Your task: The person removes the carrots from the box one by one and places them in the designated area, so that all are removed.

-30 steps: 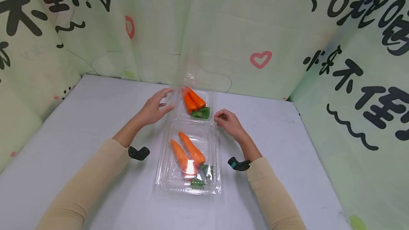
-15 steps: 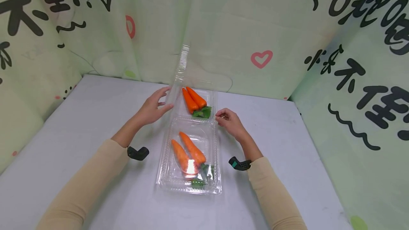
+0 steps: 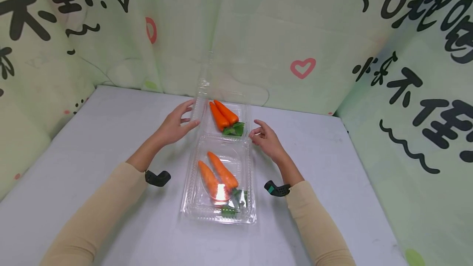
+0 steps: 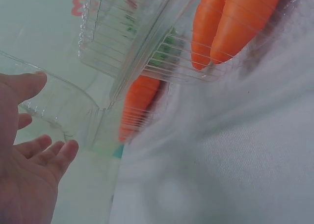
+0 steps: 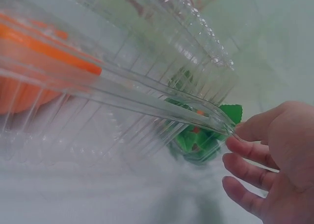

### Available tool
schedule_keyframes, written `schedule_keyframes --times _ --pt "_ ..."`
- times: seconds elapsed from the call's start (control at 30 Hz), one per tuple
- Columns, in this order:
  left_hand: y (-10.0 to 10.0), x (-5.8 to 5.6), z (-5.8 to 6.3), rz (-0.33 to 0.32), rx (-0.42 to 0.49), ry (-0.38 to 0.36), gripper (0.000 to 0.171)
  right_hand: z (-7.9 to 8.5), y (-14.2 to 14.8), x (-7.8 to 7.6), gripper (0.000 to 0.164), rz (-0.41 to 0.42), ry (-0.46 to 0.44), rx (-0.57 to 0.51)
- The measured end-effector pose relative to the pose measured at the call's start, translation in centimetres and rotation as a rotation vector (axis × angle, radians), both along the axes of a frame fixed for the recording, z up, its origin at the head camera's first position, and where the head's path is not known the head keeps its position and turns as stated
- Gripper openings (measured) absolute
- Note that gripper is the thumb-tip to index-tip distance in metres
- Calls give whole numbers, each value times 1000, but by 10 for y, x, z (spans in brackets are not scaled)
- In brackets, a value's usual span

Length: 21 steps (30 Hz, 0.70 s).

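Note:
Two clear plastic clamshell boxes sit end to end on the table. The near clamshell box (image 3: 186, 200) is closed over two orange carrots (image 3: 223, 171) with green tops. In the far clamshell box (image 3: 244, 110), two more carrots (image 3: 226, 114) lie with leaves toward me, and its clear lid (image 3: 203, 85) stands raised at the back left. My left hand (image 3: 173, 124) is beside that lid, fingers spread and relaxed, thumb out toward the box. My right hand (image 3: 267, 143) pinches the near box's far right corner between thumb and a finger, its index finger raised; the right wrist view (image 5: 289, 160) shows the pinch.
A white table (image 3: 314, 216) carries both boxes. A pale green curtain (image 3: 258, 19) with black lettering and pink hearts hangs behind and along both sides, close to the far box's raised lid. Black wrist devices (image 3: 158, 178) are on both forearms.
The far box's lid has tipped left, off the carrot tips it overlapped. My left hand has drifted slightly left. My right index finger has lifted and straightened; the near box has stayed put.

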State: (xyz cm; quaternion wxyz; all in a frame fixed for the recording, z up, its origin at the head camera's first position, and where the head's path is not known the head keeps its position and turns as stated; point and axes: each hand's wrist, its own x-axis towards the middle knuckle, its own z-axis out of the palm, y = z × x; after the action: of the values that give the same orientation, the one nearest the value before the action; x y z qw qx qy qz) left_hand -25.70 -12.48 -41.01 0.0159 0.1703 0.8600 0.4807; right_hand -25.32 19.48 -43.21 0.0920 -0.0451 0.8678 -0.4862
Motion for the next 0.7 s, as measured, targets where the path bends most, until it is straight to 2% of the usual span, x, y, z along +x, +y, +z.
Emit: schedule_keyframes --times 0.27,0.7 --pt "-2 2 4 -18 36 -12 76 -1 -2 -2 57 3 -4 20" --pt "-4 2 7 14 40 -27 80 3 -4 -1 50 -37 -31 53"
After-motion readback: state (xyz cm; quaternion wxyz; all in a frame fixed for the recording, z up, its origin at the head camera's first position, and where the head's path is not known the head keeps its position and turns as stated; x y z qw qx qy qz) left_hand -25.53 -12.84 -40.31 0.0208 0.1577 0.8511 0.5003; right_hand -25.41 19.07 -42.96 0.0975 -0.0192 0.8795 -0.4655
